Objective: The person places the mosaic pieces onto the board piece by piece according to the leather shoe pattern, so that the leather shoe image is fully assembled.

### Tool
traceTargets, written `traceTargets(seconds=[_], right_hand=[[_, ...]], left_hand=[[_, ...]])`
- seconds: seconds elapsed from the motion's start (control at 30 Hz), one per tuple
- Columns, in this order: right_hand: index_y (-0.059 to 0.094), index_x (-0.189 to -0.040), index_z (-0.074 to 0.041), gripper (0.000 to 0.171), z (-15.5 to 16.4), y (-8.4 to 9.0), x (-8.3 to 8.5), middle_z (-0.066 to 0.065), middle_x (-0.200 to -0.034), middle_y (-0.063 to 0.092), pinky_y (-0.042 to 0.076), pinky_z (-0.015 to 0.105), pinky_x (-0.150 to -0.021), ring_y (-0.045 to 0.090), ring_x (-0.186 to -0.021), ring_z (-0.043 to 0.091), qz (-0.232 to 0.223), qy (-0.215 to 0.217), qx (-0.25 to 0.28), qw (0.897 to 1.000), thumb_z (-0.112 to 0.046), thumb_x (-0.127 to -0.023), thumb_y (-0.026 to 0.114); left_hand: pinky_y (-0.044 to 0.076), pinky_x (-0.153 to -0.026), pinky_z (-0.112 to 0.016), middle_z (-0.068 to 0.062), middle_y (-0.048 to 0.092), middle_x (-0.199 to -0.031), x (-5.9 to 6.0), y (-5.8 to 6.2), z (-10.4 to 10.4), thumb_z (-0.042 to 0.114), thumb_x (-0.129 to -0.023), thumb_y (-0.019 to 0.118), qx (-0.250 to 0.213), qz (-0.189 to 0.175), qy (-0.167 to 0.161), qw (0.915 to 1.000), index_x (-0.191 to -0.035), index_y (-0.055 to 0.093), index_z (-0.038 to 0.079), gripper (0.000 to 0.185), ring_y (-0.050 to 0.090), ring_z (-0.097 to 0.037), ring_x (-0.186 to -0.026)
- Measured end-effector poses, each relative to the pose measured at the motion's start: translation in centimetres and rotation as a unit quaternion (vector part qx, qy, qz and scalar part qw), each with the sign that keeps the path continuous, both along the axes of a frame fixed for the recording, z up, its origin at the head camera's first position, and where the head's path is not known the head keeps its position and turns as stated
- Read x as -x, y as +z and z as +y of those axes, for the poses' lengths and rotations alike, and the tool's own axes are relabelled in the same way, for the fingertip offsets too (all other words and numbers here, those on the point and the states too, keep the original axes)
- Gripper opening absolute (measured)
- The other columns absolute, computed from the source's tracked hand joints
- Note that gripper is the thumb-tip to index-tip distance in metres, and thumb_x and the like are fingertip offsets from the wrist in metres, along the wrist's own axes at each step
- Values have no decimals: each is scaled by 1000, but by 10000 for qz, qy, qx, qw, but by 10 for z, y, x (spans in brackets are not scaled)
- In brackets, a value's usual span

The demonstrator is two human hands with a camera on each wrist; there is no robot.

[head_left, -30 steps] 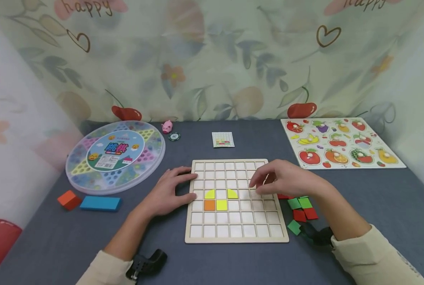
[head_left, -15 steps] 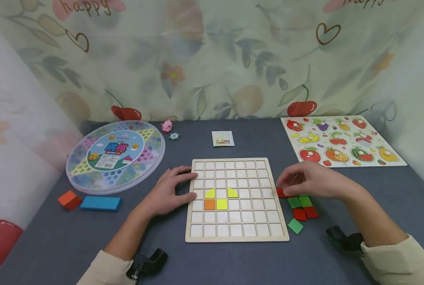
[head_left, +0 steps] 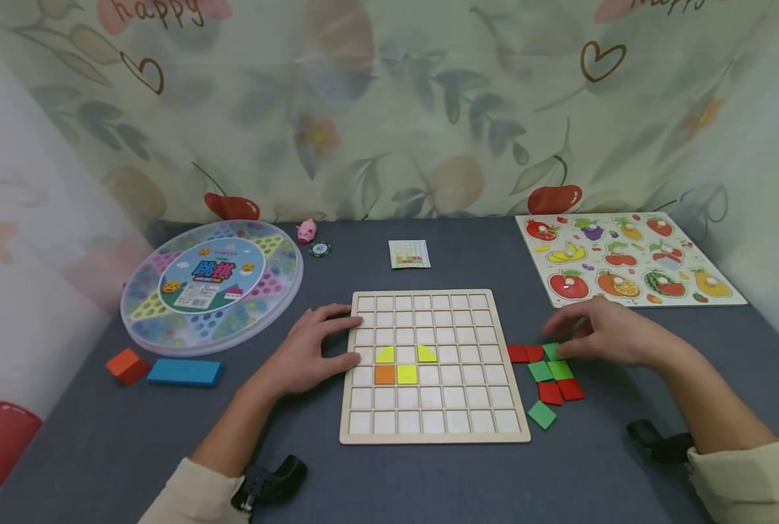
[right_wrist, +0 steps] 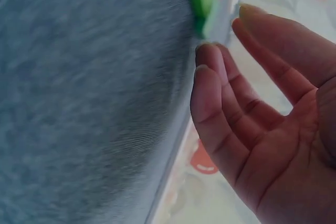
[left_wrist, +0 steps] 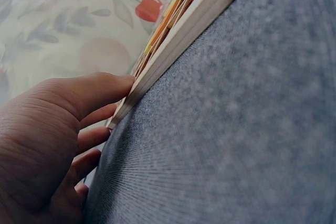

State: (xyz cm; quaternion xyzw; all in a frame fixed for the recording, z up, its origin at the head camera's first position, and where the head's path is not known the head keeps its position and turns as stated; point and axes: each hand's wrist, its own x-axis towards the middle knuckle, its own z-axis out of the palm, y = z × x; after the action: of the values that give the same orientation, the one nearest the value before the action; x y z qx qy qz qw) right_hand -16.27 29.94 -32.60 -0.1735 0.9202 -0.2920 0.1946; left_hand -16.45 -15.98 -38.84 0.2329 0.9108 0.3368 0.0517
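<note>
My left hand (head_left: 312, 351) rests at the left edge of a wooden grid board (head_left: 437, 439), fingertips and thumb on its rim. In the left wrist view the thumb (left_wrist: 105, 90) touches the board's edge. Set in the grid are an orange square (head_left: 385, 375), a yellow square (head_left: 407, 375) and two yellow quarter-round pieces (head_left: 386, 354). My right hand (head_left: 612, 331) hovers over the loose tiles right of the board, fingertips at a green tile (head_left: 550, 351). Its fingers are relaxed and hold nothing in the right wrist view. Red tiles (head_left: 517, 354) lie beside that green one.
A small pattern card (head_left: 410, 254) lies behind the board. At back left are a round Chinese checkers box (head_left: 212, 287), a pink pig (head_left: 307, 231) and a poker chip (head_left: 320, 249). Orange (head_left: 127, 368) and blue (head_left: 185, 372) blocks lie at left. A fruit puzzle (head_left: 625, 262) is at back right.
My right hand has moved right, from above the board's right side to the loose tiles, uncovering the red tiles near the board. My left hand has stayed at the board's edge.
</note>
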Motion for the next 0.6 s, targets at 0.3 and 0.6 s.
traceTargets(seconds=[0.3, 0.6], right_hand=[[74, -116, -5, 30, 0, -9, 5, 1, -98, 70, 49, 29, -64, 59, -76, 16, -148, -117, -297, 9994, -18, -89, 79], [67, -103, -8, 24, -4, -9, 6, 1, -88, 62, 50, 29, -63, 58, -74, 16, -326, -206, -263, 9989, -21, -89, 80]], left_hand=[[10, -126, -66, -16, 43, -159, 0, 0, -1, 33, -95, 74, -8, -15, 6, 10000, -147, 60, 15, 57, 33, -43, -150], [8, -127, -65, -16, 42, -160, 1, -1, -1, 32, -94, 74, 29, -54, 12, 10000, -147, 59, 15, 58, 32, -42, -151]])
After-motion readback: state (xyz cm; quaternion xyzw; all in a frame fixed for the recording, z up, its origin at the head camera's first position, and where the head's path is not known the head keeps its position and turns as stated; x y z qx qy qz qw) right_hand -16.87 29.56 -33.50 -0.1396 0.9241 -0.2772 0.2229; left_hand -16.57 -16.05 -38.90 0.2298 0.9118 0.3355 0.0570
